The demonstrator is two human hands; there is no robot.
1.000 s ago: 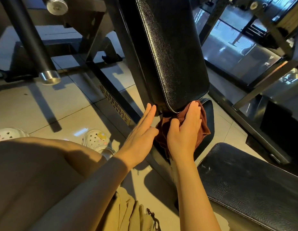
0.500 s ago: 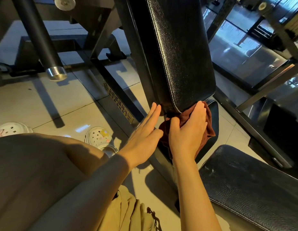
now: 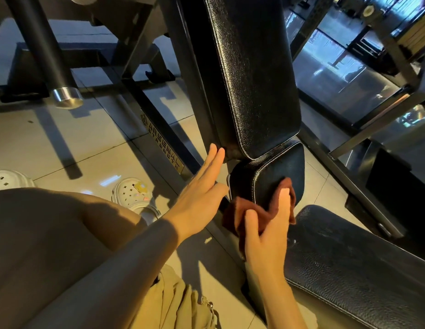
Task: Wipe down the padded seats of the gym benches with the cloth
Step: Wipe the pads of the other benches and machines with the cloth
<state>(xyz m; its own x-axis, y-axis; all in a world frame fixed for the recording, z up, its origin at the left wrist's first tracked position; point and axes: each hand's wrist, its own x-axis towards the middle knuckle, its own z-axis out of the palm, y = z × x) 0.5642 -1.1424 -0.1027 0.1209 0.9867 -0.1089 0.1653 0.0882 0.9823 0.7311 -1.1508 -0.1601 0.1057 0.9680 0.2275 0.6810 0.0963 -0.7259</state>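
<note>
A tall black padded backrest (image 3: 252,74) rises in the middle, with a small black seat pad (image 3: 271,172) just below its lower end. My right hand (image 3: 268,236) presses a dark red cloth (image 3: 254,214) against the front lower edge of that small pad, fingers straight and thumb spread over the cloth. My left hand (image 3: 202,198) is flat and open, fingertips touching the backrest's lower left corner. A second black padded seat (image 3: 363,264) lies flat at the lower right.
A black steel frame bar with a gold label (image 3: 164,143) runs across the tiled floor. A black bar with a chrome end (image 3: 64,96) hangs at left. My knee fills the lower left, and white clogs (image 3: 133,195) stand on the floor. More frame rails cross at right.
My right hand has slid the cloth down from the gap under the backrest onto the lower front of the small seat pad. My left hand stays flat beside the backrest's corner.
</note>
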